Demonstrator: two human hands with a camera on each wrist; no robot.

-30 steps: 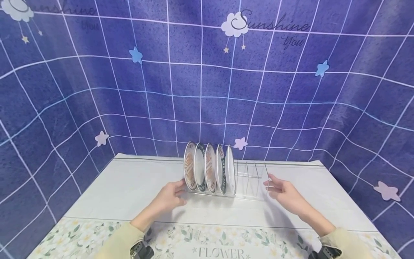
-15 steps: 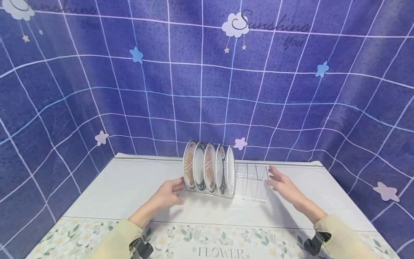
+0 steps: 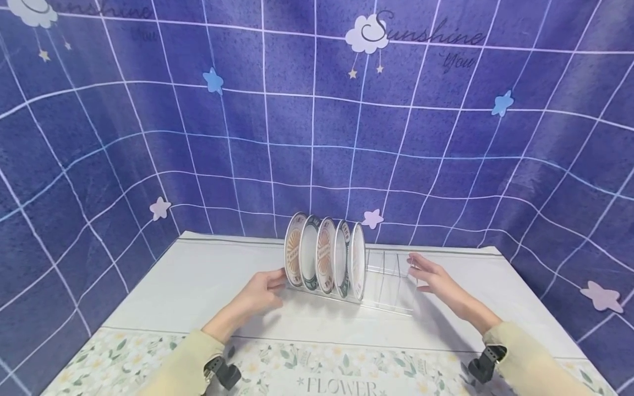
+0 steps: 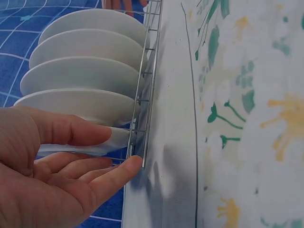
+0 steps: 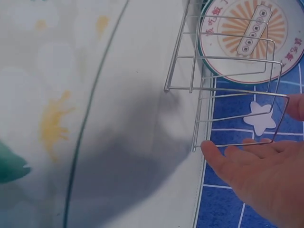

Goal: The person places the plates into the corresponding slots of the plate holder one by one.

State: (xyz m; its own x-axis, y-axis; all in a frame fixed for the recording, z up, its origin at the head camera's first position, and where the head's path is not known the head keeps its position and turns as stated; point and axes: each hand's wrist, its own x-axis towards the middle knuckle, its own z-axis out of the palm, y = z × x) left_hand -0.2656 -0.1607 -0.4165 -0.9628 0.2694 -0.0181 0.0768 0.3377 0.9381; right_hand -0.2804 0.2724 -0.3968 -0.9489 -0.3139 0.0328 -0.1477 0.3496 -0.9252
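A wire plate rack (image 3: pixel 388 309) stands on the white tabletop, with several plates upright in its left part. The leftmost plate (image 3: pixel 294 250) has an orange sunburst; others have dark green rims. My left hand (image 3: pixel 260 294) is at the rack's left end, fingers loosely extended. In the left wrist view its thumb lies by the end plate (image 4: pixel 118 137) and a fingertip meets the wire end. My right hand (image 3: pixel 438 280) is at the rack's right end, fingers extended. The right wrist view has its fingertips along the end wire loop (image 5: pixel 228 90), with the thumb at the loop's corner.
A blue gridded cloth (image 3: pixel 317 126) with stars and clouds rises behind the table and on both sides. Along the near edge, the white table cover (image 3: pixel 218 258) carries a floral band with the word FLOWER (image 3: pixel 342 385).
The rack has turned slightly, its right end coming nearer to me. My right hand first drew slightly off the end wire and is now back against it; my left hand stays at the left end.
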